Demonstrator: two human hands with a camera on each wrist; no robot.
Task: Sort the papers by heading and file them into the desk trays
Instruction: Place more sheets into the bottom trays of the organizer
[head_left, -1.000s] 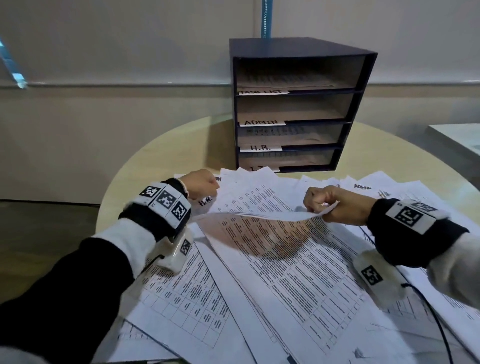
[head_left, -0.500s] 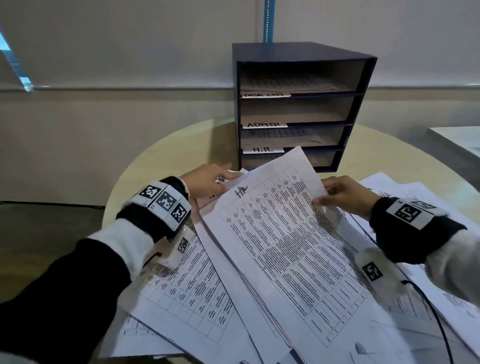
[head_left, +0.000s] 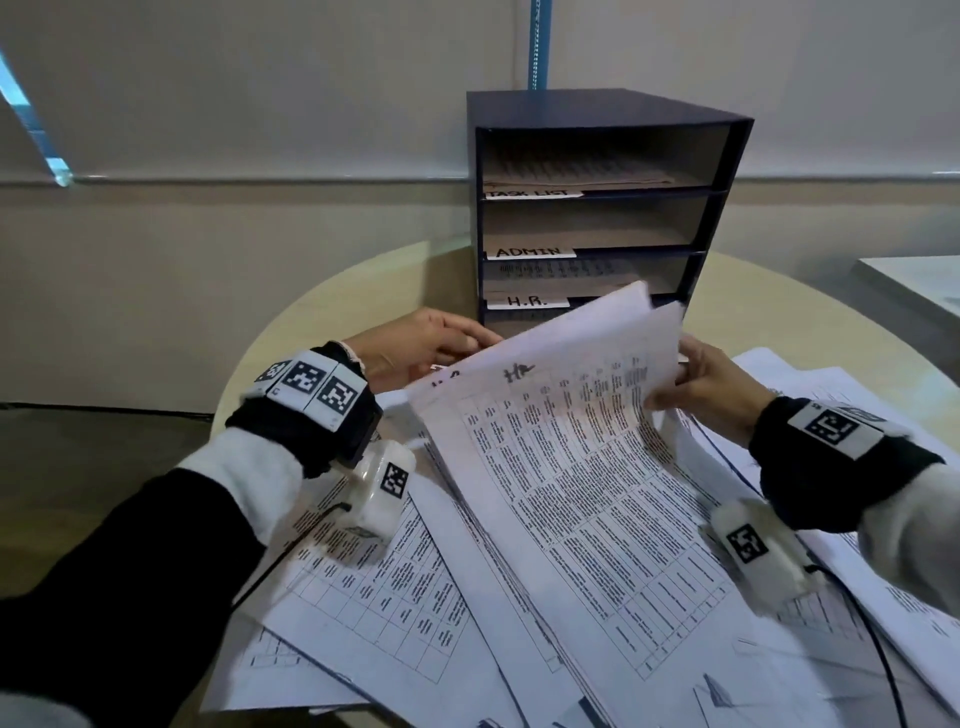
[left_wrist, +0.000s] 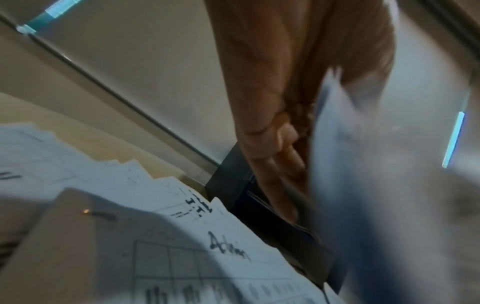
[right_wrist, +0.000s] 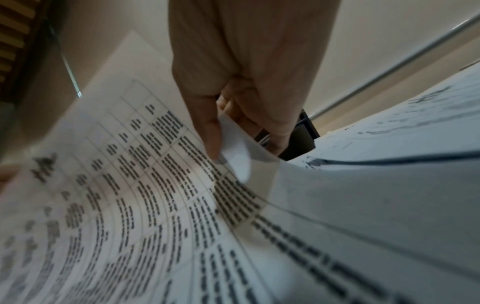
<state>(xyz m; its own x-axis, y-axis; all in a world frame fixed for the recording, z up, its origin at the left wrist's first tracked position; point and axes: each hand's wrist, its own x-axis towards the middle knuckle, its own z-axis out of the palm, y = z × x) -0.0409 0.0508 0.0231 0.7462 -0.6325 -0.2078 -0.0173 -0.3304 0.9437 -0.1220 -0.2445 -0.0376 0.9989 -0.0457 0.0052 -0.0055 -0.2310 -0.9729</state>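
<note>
A dark blue tray unit (head_left: 602, 130) stands at the back of the round table, its slots labelled TASK LIST, ADMIN and H.R.; the lowest label is hidden. Both hands hold up a printed sheet (head_left: 561, 426) with a handwritten heading, and its top edge covers the lowest slot. A second sheet's edge shows just behind it. My left hand (head_left: 441, 343) pinches the top left corner. My right hand (head_left: 696, 379) pinches the right edge, with the thumb on the printed face (right_wrist: 130, 185). The sheet (left_wrist: 363, 164) is a blur beside my left hand (left_wrist: 280, 144). My right hand (right_wrist: 233, 115) curls round the edge.
A loose pile of printed papers (head_left: 395, 597) covers the near half of the table (head_left: 311, 322); sheets headed "Admin" (left_wrist: 228, 248) and "I.T." (left_wrist: 197, 205) lie under my left wrist. Another table's corner (head_left: 914, 286) is at the right. A wall is behind the trays.
The sheet has risen off the pile and its top edge now reaches the tray unit's lowest slot. My left hand has moved right to its top left corner.
</note>
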